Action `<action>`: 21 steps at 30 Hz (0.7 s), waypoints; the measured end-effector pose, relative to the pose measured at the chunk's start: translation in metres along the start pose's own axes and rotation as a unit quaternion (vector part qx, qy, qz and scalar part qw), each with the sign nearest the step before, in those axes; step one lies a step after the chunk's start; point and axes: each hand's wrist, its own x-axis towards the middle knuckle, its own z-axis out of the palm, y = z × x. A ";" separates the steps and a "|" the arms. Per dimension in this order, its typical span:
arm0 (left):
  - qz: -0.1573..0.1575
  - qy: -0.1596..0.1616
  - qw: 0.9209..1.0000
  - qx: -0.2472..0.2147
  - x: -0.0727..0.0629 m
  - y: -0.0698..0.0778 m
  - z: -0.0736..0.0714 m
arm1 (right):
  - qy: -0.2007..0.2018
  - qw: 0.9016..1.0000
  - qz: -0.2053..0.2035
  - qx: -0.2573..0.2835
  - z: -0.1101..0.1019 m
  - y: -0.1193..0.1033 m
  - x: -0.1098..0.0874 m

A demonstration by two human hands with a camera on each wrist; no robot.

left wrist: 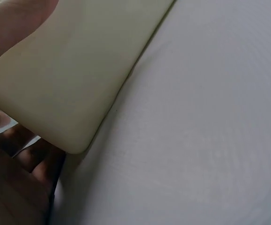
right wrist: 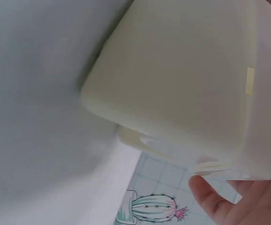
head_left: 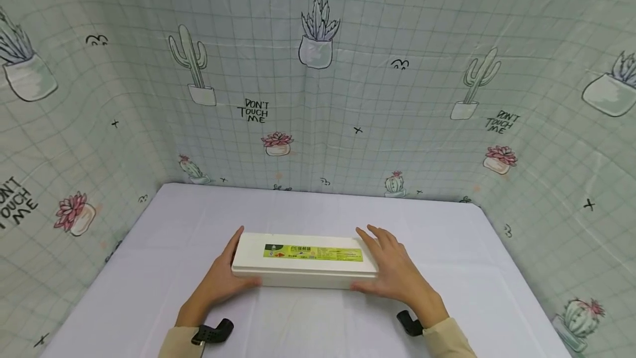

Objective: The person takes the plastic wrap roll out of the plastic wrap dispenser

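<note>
A long white cling film box (head_left: 305, 269) with a green and yellow label (head_left: 313, 253) on its lid lies crosswise on the white table. My left hand (head_left: 226, 272) grips its left end, thumb on the front face and fingers along the end. At the other end my right hand (head_left: 395, 269) holds it, thumb low on the front and fingers over the top edge. The left wrist view shows the box's smooth face (left wrist: 79, 70) with the thumb (left wrist: 18, 23) across it. In the right wrist view the rounded end of the box (right wrist: 172, 79) fills the middle, fingertips (right wrist: 203, 185) near its edge.
The table (head_left: 318, 211) is covered by a plain white cloth. Behind it and at both sides hangs a gridded curtain (head_left: 348, 98) printed with cacti and potted plants. A black wrist strap (head_left: 213, 332) sits on the left forearm, another black band (head_left: 409, 323) on the right.
</note>
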 end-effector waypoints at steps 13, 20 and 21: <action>-0.001 -0.004 1.000 -0.031 -0.002 -0.001 -0.003 | -0.013 0.999 0.014 -0.037 0.000 -0.003 0.004; -0.026 -0.006 0.999 -0.037 -0.002 0.000 -0.002 | -0.024 0.999 0.029 0.005 0.002 0.000 0.000; -0.030 -0.005 0.999 -0.036 -0.003 -0.001 -0.002 | -0.028 0.999 0.030 0.015 0.003 0.000 0.000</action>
